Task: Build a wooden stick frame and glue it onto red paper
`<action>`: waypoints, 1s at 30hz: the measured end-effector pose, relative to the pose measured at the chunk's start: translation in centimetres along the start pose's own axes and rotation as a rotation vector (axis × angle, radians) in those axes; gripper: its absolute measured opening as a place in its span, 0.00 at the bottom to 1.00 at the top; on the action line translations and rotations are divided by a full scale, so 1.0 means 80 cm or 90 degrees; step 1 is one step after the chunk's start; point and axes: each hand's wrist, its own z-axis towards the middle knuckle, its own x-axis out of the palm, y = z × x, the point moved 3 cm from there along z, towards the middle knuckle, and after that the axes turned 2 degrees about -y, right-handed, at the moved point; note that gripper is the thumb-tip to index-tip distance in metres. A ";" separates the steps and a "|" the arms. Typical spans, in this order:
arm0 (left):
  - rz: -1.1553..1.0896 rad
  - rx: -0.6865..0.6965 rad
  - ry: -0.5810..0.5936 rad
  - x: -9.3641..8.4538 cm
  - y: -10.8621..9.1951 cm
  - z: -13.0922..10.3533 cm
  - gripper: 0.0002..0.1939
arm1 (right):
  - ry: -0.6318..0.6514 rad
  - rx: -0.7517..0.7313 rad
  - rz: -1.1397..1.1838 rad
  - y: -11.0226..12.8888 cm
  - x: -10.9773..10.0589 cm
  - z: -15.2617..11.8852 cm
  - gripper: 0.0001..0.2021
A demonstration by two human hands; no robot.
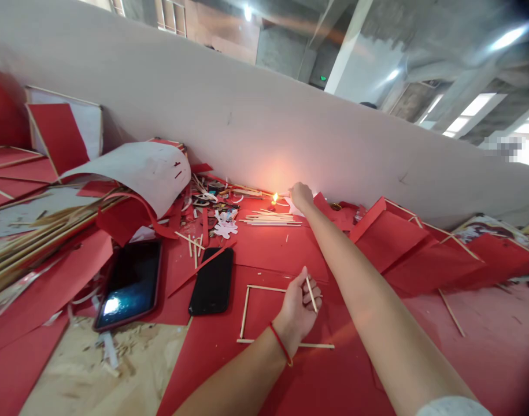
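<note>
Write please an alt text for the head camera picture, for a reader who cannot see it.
A person's right hand reaches to a small burning flame at the foot of a pale wall, while the left hand holds a thin wooden stick over a square frame of wooden sticks on red paper. Two dark phones lie to the left.

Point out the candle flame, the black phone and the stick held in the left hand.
candle flame [274, 198]: head view, on the bright glow.
black phone [211, 282]: head view, middle of its dark face.
stick [311, 294]: head view, mid-length, between the fingers of the left hand [298, 309].
</note>
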 end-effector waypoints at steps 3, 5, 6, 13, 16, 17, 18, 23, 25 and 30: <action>0.003 0.002 -0.008 0.000 0.001 0.001 0.28 | -0.001 0.019 0.017 0.000 0.004 0.006 0.18; 0.007 0.000 -0.015 -0.001 0.001 0.002 0.28 | -0.003 0.037 0.027 0.000 0.007 0.009 0.18; 0.009 -0.001 -0.018 -0.002 0.002 0.002 0.28 | -0.003 0.045 0.032 0.000 0.008 0.011 0.19; 0.014 0.011 -0.027 -0.008 0.004 0.005 0.29 | -0.001 0.081 0.046 0.001 0.008 0.011 0.19; 0.015 0.021 -0.033 -0.011 0.006 0.006 0.30 | -0.008 0.077 0.045 0.003 0.007 0.009 0.18; 0.015 0.023 -0.036 -0.011 0.006 0.007 0.30 | -0.011 0.074 0.045 0.003 0.007 0.009 0.18; 0.015 0.025 -0.038 -0.012 0.007 0.007 0.29 | -0.015 0.071 0.044 0.003 0.008 0.009 0.18; 0.016 0.034 -0.042 -0.013 0.007 0.008 0.29 | -0.039 0.045 0.032 0.004 0.013 0.013 0.19; 0.018 0.034 -0.041 -0.014 0.007 0.008 0.29 | -0.045 0.033 0.026 0.005 0.014 0.015 0.18; 0.024 0.028 -0.038 -0.015 0.007 0.008 0.30 | -0.053 0.014 0.008 0.007 0.015 0.019 0.18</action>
